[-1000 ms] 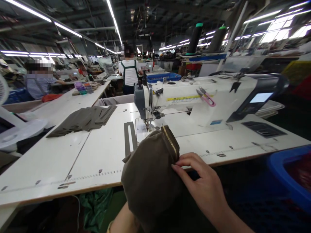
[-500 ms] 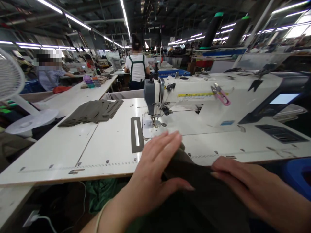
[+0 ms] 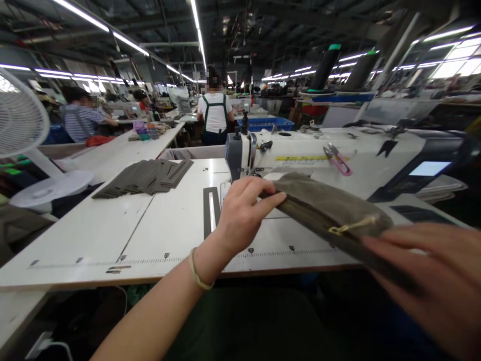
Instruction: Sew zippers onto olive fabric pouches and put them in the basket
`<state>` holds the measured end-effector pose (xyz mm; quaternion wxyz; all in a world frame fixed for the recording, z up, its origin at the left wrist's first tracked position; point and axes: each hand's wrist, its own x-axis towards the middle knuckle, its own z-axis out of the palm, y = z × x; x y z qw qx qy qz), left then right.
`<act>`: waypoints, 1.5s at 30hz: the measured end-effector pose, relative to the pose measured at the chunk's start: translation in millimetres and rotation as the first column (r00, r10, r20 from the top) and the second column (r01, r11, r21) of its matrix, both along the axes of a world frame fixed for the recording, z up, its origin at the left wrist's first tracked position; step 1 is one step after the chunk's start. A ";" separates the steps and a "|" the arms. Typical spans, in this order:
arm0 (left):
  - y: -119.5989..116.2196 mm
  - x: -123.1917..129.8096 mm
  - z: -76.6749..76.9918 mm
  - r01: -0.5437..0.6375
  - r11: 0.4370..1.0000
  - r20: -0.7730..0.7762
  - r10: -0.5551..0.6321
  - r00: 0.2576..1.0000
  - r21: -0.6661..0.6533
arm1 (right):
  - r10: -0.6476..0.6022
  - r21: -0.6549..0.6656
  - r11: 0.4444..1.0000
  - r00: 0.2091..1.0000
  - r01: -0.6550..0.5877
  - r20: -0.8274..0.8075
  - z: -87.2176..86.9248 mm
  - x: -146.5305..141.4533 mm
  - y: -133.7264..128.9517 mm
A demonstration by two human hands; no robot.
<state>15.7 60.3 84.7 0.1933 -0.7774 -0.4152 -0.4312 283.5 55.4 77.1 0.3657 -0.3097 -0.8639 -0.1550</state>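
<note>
A dark olive fabric piece with a zipper (image 3: 319,198) stretches between my two hands, above the front of the sewing table. My left hand (image 3: 244,210) pinches its far left end, close to the sewing machine's head (image 3: 240,150). On the right, my right hand (image 3: 428,265) is blurred and closed on the near end. A pale gold zipper pull (image 3: 340,229) hangs on the fabric near that hand. Left of the needle area, a dark flat template with a long slot (image 3: 207,210) lies on the table, partly hidden behind my left hand.
A fanned stack of grey-brown fabric pieces (image 3: 145,178) lies on the table (image 3: 169,225) at left. Pink-handled thread snips (image 3: 338,160) rest against the machine arm. A white fan (image 3: 22,120) stands far left. Co-workers sit beyond, one in a white shirt (image 3: 215,111).
Both hands have lifted the fabric piece from the table's front edge up before the machine. The zipper side now shows, and the left hand has gone from spread fingers to a pinch.
</note>
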 end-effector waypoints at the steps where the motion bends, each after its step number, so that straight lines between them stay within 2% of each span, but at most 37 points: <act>1: 3.9 -4.2 -9.8 -0.046 0.998 -0.098 0.041 0.994 -0.053 | 0.075 0.077 0.994 0.995 -0.080 0.067 -11.3 -14.0 -4.4; 2: 6.0 -9.0 -21.0 -0.096 0.984 -0.221 0.062 0.973 -0.149 | 0.135 0.079 0.986 0.979 -0.148 0.152 -23.3 -28.8 -8.1; 3: 6.2 -13.7 -32.4 -0.157 0.951 -0.336 0.061 0.940 -0.267 | 0.186 0.095 0.975 0.969 -0.203 0.162 -34.6 -42.5 -10.8; 4: 4.2 -17.8 -43.0 -0.222 0.901 -0.405 0.058 0.912 -0.372 | 0.210 0.038 0.975 0.968 -0.217 0.139 -44.1 -53.4 -11.8; 6: -4.2 -21.6 -58.6 -0.289 0.804 -0.421 0.053 0.906 -0.520 | 0.241 -0.134 0.964 0.966 -0.228 0.093 -55.3 -63.4 -6.4; 8: -13.7 -18.4 -65.2 -0.274 0.750 -0.353 0.059 0.934 -0.602 | 0.116 -0.234 0.966 0.993 -0.108 0.021 -57.5 -58.4 11.1; 9: -17.0 -14.7 -66.0 -0.258 0.736 -0.319 0.060 0.946 -0.626 | -0.011 -0.249 0.968 1.000 0.011 0.003 -57.2 -52.6 23.7; 10: -18.6 -10.2 -66.1 -0.248 0.727 -0.297 0.064 0.953 -0.640 | -0.159 -0.266 0.950 0.987 0.160 0.029 -56.8 -46.5 37.6; 11: -18.4 -5.6 -66.0 -0.244 0.724 -0.285 0.068 0.956 -0.646 | -0.278 -0.318 0.902 0.957 0.292 0.087 -57.0 -41.1 51.4; 13: -13.6 1.9 -66.4 -0.246 0.725 -0.283 0.073 0.956 -0.643 | -0.332 -0.467 0.796 0.923 0.386 0.196 -58.9 -35.3 74.1; 14: -9.8 4.0 -67.0 -0.249 0.724 -0.289 0.072 0.955 -0.643 | -0.331 -0.507 0.769 0.921 0.389 0.204 -60.3 -35.2 81.4; 15: -5.8 4.6 -67.5 -0.251 0.721 -0.297 0.065 0.953 -0.646 | -0.327 -0.525 0.765 0.927 0.372 0.181 -61.8 -36.5 85.6; 17: 1.4 2.5 -68.1 -0.252 0.704 -0.312 0.046 0.949 -0.664 | -0.350 -0.513 0.786 0.932 0.346 0.093 -65.3 -40.5 86.1; 19: 6.2 -2.1 -67.2 -0.262 0.685 -0.327 0.038 0.944 -0.679 | -0.369 -0.512 0.781 0.926 0.358 0.085 -69.8 -42.0 80.8; 22: 9.7 -7.2 -64.3 -0.291 0.674 -0.360 0.040 0.932 -0.679 | -0.381 -0.446 0.750 0.870 0.489 0.313 -75.7 -37.0 72.1; 25: 12.0 -8.0 -62.6 -0.285 0.669 -0.380 0.005 0.925 -0.686 | -0.431 -0.240 0.765 0.752 0.598 0.499 -69.1 -36.0 69.7; 26: 12.8 -8.1 -62.6 -0.277 0.668 -0.380 -0.010 0.925 -0.691 | -0.446 -0.162 0.796 0.746 0.583 0.495 -63.7 -39.9 70.8; 28: 14.2 -8.6 -63.0 -0.264 0.665 -0.378 -0.029 0.925 -0.698 | -0.381 -0.049 0.896 0.820 0.442 0.427 -53.5 -55.0 75.8; 30: 15.0 -9.8 -63.5 -0.265 0.663 -0.376 -0.028 0.926 -0.700 | -0.147 -0.051 0.983 0.919 0.178 0.365 -51.8 -76.3 83.7; 31: 15.1 -10.4 -63.6 -0.266 0.661 -0.376 -0.025 0.926 -0.702 | -0.010 -0.113 0.992 0.933 0.055 0.361 -55.9 -86.8 88.3; 32: 15.0 -10.9 -63.5 -0.267 0.660 -0.373 -0.022 0.928 -0.702 | 0.088 -0.188 0.982 0.929 -0.020 0.360 -63.0 -95.9 92.7; 34: 14.5 -10.7 -63.4 -0.261 0.663 -0.365 -0.019 0.931 -0.701 | 0.174 -0.313 0.948 0.915 -0.055 0.364 -82.0 -107.7 100.1; 36: 14.3 -9.2 -63.5 -0.255 0.662 -0.358 -0.021 0.934 -0.705 | 0.170 -0.365 0.931 0.918 -0.030 0.359 -99.0 -110.7 104.3; 38: 14.7 -8.7 -63.8 -0.245 0.660 -0.342 -0.019 0.939 -0.710 | 0.157 -0.373 0.928 0.925 -0.018 0.345 -107.6 -108.7 105.5; 42: 8.7 -25.6 -61.6 -0.199 0.656 -0.297 -0.041 0.954 -0.728 | 0.189 -0.415 0.909 0.930 -0.044 0.315 -103.2 -103.8 104.3; 45: -15.1 -54.8 -56.3 -0.290 0.625 -0.306 0.085 0.948 -0.725 | 0.225 -0.463 0.883 0.936 -0.079 0.270 -97.8 -102.7 103.6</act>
